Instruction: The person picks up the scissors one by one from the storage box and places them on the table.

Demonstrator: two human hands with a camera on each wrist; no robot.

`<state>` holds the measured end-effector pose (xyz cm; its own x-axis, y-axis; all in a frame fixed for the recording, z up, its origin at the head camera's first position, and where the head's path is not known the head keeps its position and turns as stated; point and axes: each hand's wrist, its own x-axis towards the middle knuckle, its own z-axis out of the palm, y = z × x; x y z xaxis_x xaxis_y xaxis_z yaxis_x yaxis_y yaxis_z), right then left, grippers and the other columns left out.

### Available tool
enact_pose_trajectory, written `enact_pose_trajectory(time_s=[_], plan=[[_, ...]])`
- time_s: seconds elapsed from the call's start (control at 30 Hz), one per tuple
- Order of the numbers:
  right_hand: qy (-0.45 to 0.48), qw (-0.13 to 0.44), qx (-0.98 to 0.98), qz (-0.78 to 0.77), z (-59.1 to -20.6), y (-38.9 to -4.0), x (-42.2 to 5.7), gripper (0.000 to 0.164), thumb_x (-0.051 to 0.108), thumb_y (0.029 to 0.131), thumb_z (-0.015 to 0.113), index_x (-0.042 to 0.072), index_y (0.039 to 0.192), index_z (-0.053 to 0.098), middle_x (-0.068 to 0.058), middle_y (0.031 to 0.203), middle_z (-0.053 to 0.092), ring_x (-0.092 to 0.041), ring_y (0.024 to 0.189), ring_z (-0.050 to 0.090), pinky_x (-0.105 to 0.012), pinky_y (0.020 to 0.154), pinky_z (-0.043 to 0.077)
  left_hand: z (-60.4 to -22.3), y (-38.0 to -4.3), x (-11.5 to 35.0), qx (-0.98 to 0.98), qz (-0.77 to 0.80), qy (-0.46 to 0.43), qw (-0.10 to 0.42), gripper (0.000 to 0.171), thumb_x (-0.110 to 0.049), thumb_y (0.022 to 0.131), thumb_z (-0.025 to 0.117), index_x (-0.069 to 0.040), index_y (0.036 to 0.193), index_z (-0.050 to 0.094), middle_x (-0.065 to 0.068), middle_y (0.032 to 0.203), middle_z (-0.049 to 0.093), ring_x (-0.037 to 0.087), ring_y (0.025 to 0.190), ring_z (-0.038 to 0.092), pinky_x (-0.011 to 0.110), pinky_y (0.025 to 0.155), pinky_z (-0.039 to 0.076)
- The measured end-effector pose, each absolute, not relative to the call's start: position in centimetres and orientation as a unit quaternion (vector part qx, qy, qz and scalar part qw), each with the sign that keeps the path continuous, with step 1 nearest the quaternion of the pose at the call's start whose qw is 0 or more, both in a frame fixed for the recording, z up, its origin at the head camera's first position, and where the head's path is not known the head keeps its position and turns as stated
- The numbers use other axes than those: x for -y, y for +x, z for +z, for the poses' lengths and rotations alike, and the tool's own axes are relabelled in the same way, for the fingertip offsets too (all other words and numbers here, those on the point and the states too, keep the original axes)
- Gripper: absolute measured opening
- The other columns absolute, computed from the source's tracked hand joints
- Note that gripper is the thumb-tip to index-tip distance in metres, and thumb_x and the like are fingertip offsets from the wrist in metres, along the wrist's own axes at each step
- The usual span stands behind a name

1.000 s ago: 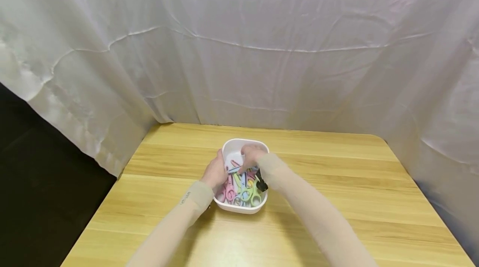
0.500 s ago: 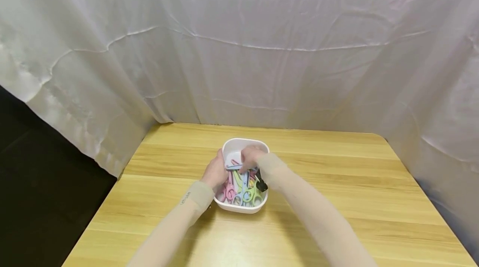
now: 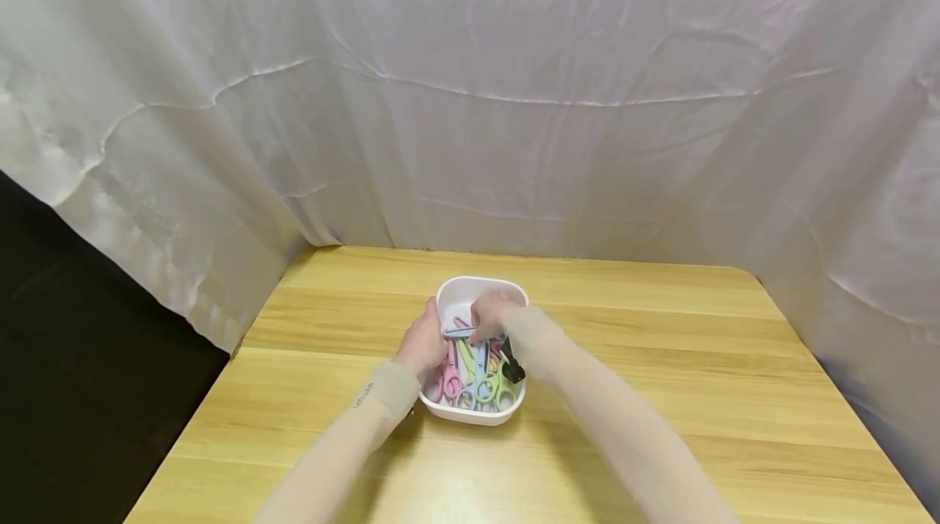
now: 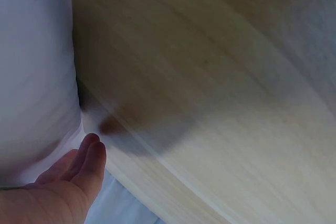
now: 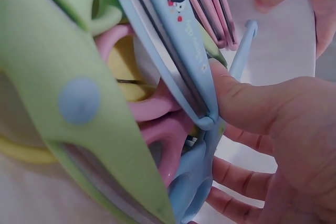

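Scissors (image 5: 242,53) (blue) | right grip (image 3: 490,317): pinching | straighter across bin (image 3: 477,419) than earlier

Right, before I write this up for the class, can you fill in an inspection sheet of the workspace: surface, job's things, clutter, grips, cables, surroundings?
Surface: wooden table, with striped grain.
Job's things: an open white tub holding pink scissors, green scissors and blue scissors; an exact count is hard, as they overlap.
Clutter: nothing seen beside the tub.
Grips: left grip holds the tub's left wall, thumb inside; right grip, inside the tub, holds one pair of the blue scissors.
Cables: nothing seen.
Surroundings: pale curtain behind and at both sides; black area at far left.
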<state>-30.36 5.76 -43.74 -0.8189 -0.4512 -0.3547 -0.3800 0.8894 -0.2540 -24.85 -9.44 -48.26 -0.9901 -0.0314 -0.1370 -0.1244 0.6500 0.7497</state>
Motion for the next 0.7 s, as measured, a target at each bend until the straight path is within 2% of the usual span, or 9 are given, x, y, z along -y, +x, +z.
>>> enact_pose_trajectory(time_s=[0.27, 0.57, 0.7], plan=[[-0.213, 0.204, -0.951, -0.09, -44.0, -30.61, -5.6, 0.026, 0.034, 0.088, 0.076, 0.014, 0.085, 0.06, 0.001, 0.081, 0.062, -0.015, 0.079, 0.056, -0.028, 0.078, 0.049, -48.08, -24.77, 9.53, -0.915, 0.398, -0.033, 0.045, 0.083, 0.012, 0.082, 0.061, -0.005, 0.155, 0.025, 0.027, 0.126, 0.063, 0.034, 0.101, 0.067, 0.048, 0.097, 0.056], [-0.217, 0.195, -0.95, -0.115, -43.77, -30.59, -5.9, 0.021, 0.025, 0.09, 0.073, 0.011, 0.086, 0.059, 0.0, 0.078, 0.058, -0.016, 0.074, 0.054, -0.025, 0.067, 0.048, -48.13, -24.76, 9.45, -0.913, 0.404, -0.037, 0.046, 0.085, 0.011, 0.083, 0.063, -0.004, 0.156, 0.022, 0.027, 0.129, 0.062, 0.034, 0.102, 0.066, 0.048, 0.097, 0.055], [-0.191, 0.213, -0.945, -0.157, -44.3, -30.86, -5.89, 0.014, 0.019, 0.091, 0.072, 0.009, 0.09, 0.062, -0.002, 0.08, 0.062, -0.016, 0.074, 0.06, -0.025, 0.069, 0.053, -48.18, -24.67, 9.37, -0.914, 0.402, -0.039, 0.049, 0.088, 0.01, 0.083, 0.065, -0.004, 0.158, 0.02, 0.028, 0.129, 0.061, 0.031, 0.095, 0.066, 0.045, 0.09, 0.058]])
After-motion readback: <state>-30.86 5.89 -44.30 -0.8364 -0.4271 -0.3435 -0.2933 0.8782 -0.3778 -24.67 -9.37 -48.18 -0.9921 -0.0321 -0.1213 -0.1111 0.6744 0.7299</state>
